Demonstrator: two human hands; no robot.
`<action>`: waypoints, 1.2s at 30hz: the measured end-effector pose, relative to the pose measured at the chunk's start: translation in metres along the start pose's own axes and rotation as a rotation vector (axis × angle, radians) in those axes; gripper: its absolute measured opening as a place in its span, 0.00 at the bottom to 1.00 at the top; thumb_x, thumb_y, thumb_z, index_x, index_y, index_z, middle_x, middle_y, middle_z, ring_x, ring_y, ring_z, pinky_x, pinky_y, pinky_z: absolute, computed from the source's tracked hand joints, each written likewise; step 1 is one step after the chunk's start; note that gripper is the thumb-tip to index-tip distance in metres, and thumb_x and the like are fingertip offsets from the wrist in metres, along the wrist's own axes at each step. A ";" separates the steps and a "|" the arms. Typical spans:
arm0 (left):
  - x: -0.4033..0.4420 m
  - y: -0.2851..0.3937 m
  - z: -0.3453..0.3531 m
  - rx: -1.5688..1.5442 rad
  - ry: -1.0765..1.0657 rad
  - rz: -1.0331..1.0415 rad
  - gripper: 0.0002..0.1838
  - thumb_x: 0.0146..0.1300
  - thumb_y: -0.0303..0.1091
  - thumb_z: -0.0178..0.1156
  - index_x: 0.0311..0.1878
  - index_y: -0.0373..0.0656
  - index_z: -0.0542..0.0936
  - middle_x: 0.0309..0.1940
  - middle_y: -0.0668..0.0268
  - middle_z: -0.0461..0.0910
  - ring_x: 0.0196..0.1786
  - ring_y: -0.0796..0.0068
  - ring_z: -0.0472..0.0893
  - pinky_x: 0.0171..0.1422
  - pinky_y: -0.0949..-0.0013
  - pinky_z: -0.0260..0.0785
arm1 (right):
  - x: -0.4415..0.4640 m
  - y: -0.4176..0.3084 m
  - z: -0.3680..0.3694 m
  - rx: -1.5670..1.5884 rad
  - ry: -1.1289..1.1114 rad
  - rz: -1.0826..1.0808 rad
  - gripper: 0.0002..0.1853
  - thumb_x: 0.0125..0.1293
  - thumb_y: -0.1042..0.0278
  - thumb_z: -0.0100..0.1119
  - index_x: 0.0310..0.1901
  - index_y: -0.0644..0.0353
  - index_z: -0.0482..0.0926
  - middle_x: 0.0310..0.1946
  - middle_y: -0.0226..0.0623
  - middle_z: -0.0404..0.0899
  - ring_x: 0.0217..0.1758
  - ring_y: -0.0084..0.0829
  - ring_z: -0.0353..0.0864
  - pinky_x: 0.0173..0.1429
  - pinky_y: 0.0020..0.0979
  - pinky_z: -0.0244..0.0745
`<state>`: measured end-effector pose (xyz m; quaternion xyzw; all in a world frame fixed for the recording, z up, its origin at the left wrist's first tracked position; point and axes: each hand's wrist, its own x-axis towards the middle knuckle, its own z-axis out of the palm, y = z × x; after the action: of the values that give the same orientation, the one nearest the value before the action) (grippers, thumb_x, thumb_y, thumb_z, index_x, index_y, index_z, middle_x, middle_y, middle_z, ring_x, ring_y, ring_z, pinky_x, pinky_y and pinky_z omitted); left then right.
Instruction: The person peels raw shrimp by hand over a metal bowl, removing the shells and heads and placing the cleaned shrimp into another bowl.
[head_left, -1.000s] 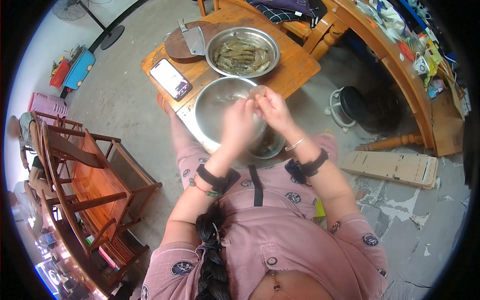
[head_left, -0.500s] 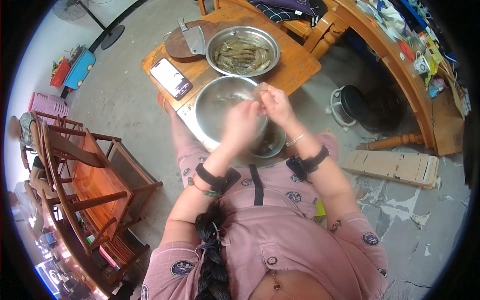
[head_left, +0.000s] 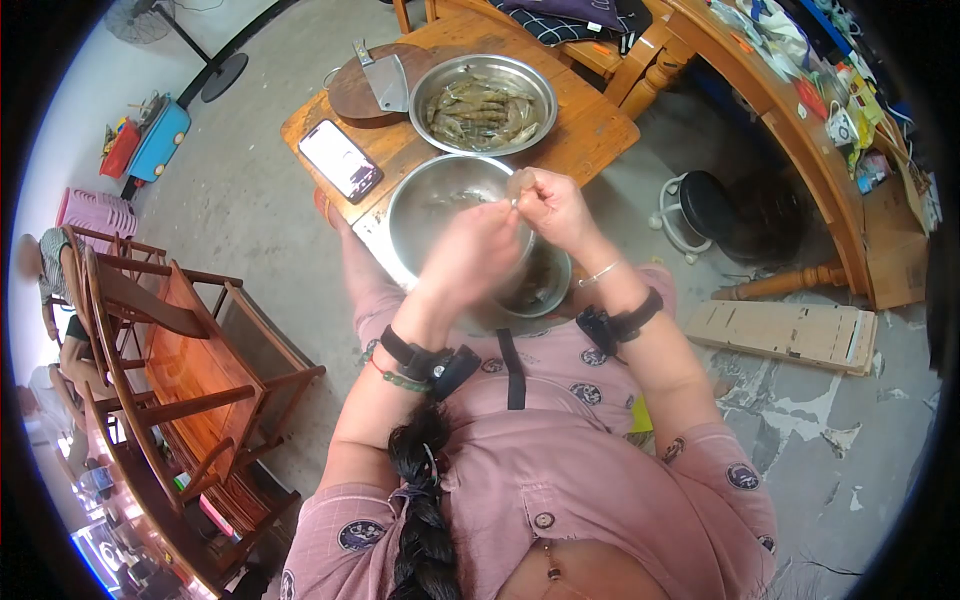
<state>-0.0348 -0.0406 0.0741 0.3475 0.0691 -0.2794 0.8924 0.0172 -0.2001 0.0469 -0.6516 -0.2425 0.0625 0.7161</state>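
Note:
Over the right side of a large steel bowl (head_left: 405,225), my two hands meet at the fingertips. My right hand (head_left: 558,210) is closed around a small greyish shrimp (head_left: 520,182), mostly covered by the fingers. My left hand (head_left: 468,250), a little blurred, pinches at the same shrimp from the left. Beyond the large bowl, a steel basin (head_left: 551,105) holds several whole shrimp (head_left: 480,108) in their shells. Below my hands, a smaller metal bowl (head_left: 540,295) is partly hidden by them and has wet, dark contents I cannot make out.
A phone (head_left: 340,160) with a lit screen lies on the wooden table (head_left: 590,125). Behind it, a cleaver (head_left: 385,80) rests on a round chopping board (head_left: 350,90). A black stool (head_left: 697,205) stands to the right, a wooden chair (head_left: 200,370) to the left.
My left hand has shifted slightly left and down, its fingertips still at the shrimp. My right hand has moved only a little and keeps its hold.

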 end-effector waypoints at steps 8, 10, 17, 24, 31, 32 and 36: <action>0.017 -0.014 -0.022 0.534 0.173 0.265 0.14 0.73 0.38 0.51 0.31 0.41 0.73 0.15 0.76 0.63 0.18 0.82 0.64 0.19 0.76 0.52 | -0.005 -0.014 0.007 -0.110 0.051 0.256 0.11 0.68 0.71 0.51 0.27 0.62 0.73 0.22 0.25 0.72 0.20 0.17 0.68 0.22 0.21 0.65; 0.020 -0.018 -0.024 1.183 0.371 0.620 0.15 0.72 0.37 0.53 0.29 0.38 0.75 0.15 0.71 0.69 0.18 0.81 0.69 0.21 0.73 0.58 | -0.007 -0.007 0.012 0.142 0.109 0.337 0.11 0.69 0.70 0.50 0.28 0.61 0.73 0.21 0.24 0.71 0.19 0.16 0.67 0.19 0.21 0.63; 0.027 -0.034 -0.035 1.080 0.422 0.599 0.15 0.73 0.37 0.52 0.30 0.39 0.73 0.15 0.74 0.65 0.17 0.82 0.66 0.21 0.74 0.56 | -0.016 -0.002 0.015 0.237 0.089 0.454 0.11 0.69 0.70 0.48 0.27 0.61 0.71 0.14 0.25 0.65 0.17 0.18 0.65 0.18 0.25 0.61; 0.009 -0.009 -0.017 -0.073 0.119 0.040 0.12 0.75 0.35 0.46 0.35 0.41 0.70 0.17 0.78 0.58 0.18 0.85 0.57 0.18 0.80 0.46 | -0.015 0.007 0.005 -0.716 0.055 -0.056 0.09 0.58 0.70 0.59 0.28 0.64 0.70 0.16 0.40 0.69 0.19 0.36 0.73 0.25 0.36 0.69; 0.019 -0.019 -0.041 0.306 0.128 0.174 0.10 0.74 0.35 0.49 0.37 0.40 0.71 0.20 0.73 0.64 0.21 0.80 0.65 0.20 0.76 0.53 | -0.003 -0.007 -0.011 -1.034 -0.023 -0.432 0.11 0.54 0.66 0.62 0.25 0.61 0.70 0.22 0.43 0.73 0.27 0.47 0.77 0.31 0.43 0.74; 0.026 -0.024 -0.055 0.867 0.104 0.382 0.10 0.73 0.36 0.50 0.38 0.40 0.72 0.21 0.70 0.68 0.23 0.74 0.69 0.22 0.72 0.60 | -0.003 -0.008 -0.011 -1.009 -0.045 -0.373 0.11 0.55 0.65 0.62 0.25 0.61 0.70 0.22 0.44 0.74 0.27 0.47 0.77 0.32 0.43 0.74; 0.025 -0.022 -0.026 1.529 0.662 1.156 0.12 0.67 0.35 0.59 0.45 0.35 0.75 0.29 0.57 0.77 0.36 0.47 0.76 0.48 0.55 0.70 | -0.006 -0.005 -0.008 -1.069 -0.062 -0.277 0.12 0.57 0.64 0.60 0.23 0.60 0.72 0.22 0.45 0.76 0.28 0.47 0.79 0.33 0.44 0.76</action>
<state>-0.0236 -0.0482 0.0340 0.8657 -0.0631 0.3362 0.3654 0.0141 -0.2104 0.0494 -0.8842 -0.3448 -0.1450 0.2799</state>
